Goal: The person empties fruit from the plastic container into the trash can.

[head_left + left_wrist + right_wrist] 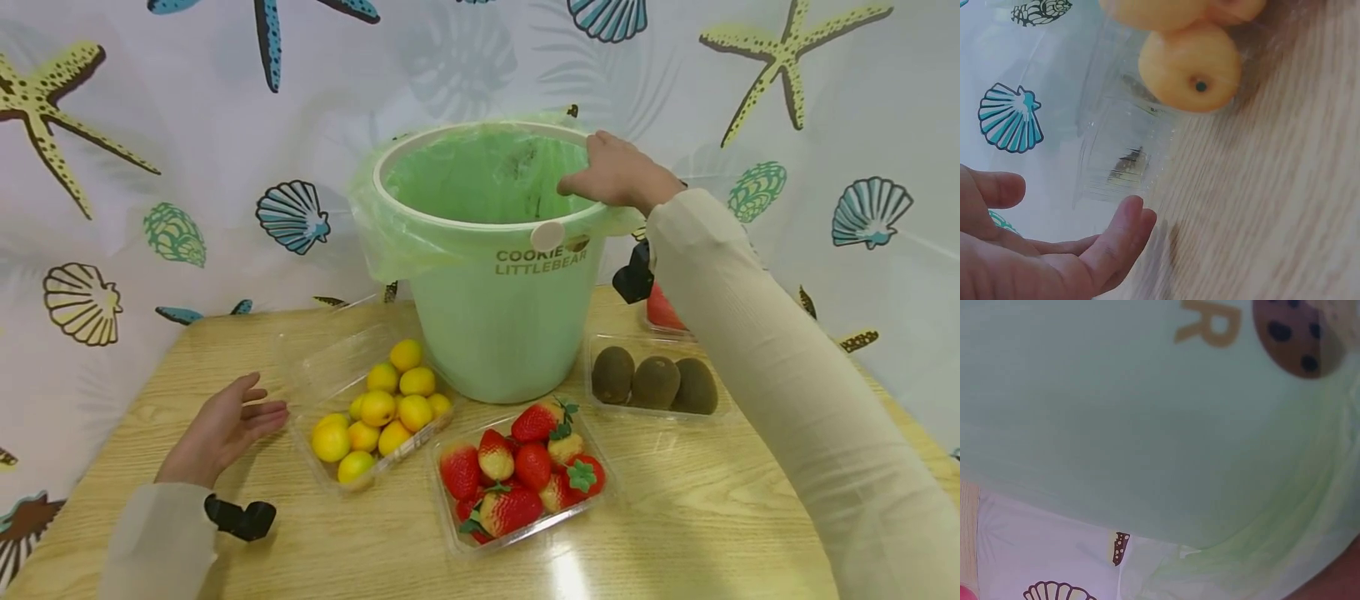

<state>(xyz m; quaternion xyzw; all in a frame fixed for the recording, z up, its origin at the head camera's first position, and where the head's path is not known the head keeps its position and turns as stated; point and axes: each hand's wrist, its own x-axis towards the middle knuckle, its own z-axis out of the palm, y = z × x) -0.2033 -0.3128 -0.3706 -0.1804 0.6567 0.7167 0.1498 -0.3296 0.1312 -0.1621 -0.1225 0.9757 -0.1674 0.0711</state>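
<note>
My right hand point(618, 171) grips the right rim of a pale green bin point(498, 333) lined with a thin green bag point(382, 237). Its thumb hangs over the inside, while the other fingers are mostly hidden. In the right wrist view the bin's outer wall point(1116, 412) fills most of the picture. My left hand point(228, 429) holds nothing, its fingers loosely extended beside an open clear plastic box point(341, 375). Small yellow lemon-like fruits point(378, 407) fill that box. Two of the fruits point(1191, 69) show above the left hand point(1066, 250) in the left wrist view.
A clear box of strawberries point(510, 500) stands in front of the bin. Right of the bin sits a box with three kiwis point(655, 383). Behind the right sleeve, a red thing point(662, 308) is partly hidden. A seashell-patterned cloth point(225, 125) hangs behind the wooden table point(675, 517).
</note>
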